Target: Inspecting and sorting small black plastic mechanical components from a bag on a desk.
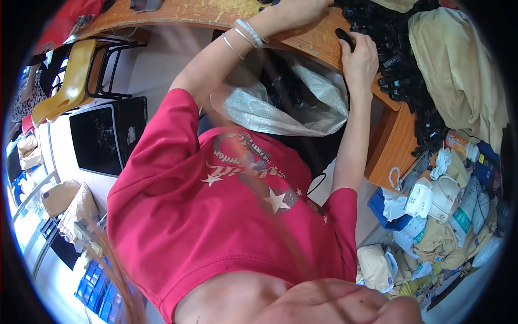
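Note:
My right hand [360, 62] is at the edge of a worn wooden table, its fingers closed round a small black oblong piece [344, 39] whose exact kind I cannot make out. Right beside that hand spreads a heap of small black plastic parts [389, 67]. My left hand [302, 12], with a beaded bracelet and bangles on its wrist, reaches over the table top [216, 12]. The upper picture edge cuts off its fingertips, so its grip is hidden. Below the table edge, in front of my body, a white woven sack [251, 110] gapes with dark things inside.
A khaki cloth [456, 70] lies over the black heap at the right. Beneath it are a wooden drawer unit [391, 148] and piled bags and packages [431, 216]. At the left stand a yellow chair [75, 75], a black box [94, 137], an opened carton [62, 197] and blue crates [94, 286].

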The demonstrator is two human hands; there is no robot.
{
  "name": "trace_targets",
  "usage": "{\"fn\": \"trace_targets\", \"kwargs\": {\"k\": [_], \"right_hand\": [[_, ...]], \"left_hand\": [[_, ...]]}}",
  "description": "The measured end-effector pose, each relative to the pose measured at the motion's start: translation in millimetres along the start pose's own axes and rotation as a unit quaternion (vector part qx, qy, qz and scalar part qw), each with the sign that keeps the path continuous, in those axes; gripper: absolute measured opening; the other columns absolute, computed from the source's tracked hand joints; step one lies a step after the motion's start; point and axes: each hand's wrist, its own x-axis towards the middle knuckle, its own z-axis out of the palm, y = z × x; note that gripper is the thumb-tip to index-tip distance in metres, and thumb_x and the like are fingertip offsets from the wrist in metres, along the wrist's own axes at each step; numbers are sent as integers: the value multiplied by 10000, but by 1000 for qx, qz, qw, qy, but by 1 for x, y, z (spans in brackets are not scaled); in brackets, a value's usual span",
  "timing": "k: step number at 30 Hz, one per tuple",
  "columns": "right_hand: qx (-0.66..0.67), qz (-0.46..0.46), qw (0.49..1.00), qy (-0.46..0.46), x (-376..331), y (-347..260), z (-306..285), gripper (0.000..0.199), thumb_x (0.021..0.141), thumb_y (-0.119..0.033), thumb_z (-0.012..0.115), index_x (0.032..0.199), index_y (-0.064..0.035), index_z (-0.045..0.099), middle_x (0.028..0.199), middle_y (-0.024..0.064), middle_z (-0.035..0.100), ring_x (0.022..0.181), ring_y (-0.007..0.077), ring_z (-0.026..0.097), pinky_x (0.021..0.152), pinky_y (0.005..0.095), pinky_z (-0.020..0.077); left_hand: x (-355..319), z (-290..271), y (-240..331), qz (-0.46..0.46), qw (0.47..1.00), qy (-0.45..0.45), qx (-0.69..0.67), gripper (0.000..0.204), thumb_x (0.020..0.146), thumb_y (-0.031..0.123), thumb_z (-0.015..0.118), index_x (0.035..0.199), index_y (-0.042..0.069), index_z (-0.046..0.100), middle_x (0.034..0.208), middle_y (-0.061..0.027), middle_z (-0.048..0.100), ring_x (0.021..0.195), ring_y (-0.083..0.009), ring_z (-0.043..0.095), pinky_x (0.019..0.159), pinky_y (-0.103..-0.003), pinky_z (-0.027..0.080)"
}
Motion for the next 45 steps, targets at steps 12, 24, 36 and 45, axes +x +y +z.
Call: {"fn": "trace_targets", "kwargs": {"k": [12, 24, 36, 45], "right_hand": [[541, 198, 818, 1, -28, -35, -38, 198, 877, 6, 607, 1066, 59, 632, 874, 97, 644, 686, 99, 603, 622, 196, 488], [501, 198, 838, 90, -42, -49, -31, 237, 810, 2, 703, 1023, 60, 619, 855, 109, 671, 687, 121, 627, 639, 204, 514], [473, 233, 849, -25, -28, -28, -46, 185, 837, -86, 702, 969, 35, 655, 850, 51, 649, 688, 76, 594, 645, 199, 479], [-34, 112, 991, -64, 12, 1, -16, 366, 883, -316, 583, 1149, -65, 601, 993, 183, 607, 904, 385, 614, 756, 433, 493]], "left_hand": [[-51, -58, 40, -185, 890, -38, -414, 269, 879, 236, 634, 917, -26, 584, 670, -149, 594, 570, -243, 590, 527, -365, 440], [-65, -64, 60, -22, 928, -78, -364, 378, 846, 156, 684, 1186, 14, 599, 732, -94, 676, 577, -115, 650, 523, -238, 518], [-48, -41, 52, -50, 896, -50, -439, 323, 855, 226, 675, 1100, 17, 651, 705, -79, 651, 531, -85, 578, 504, -228, 477], [44, 5, 42, 59, 935, 78, -341, 146, 807, 134, 655, 811, 1, 594, 733, -195, 591, 628, -286, 625, 542, -378, 494]]}}
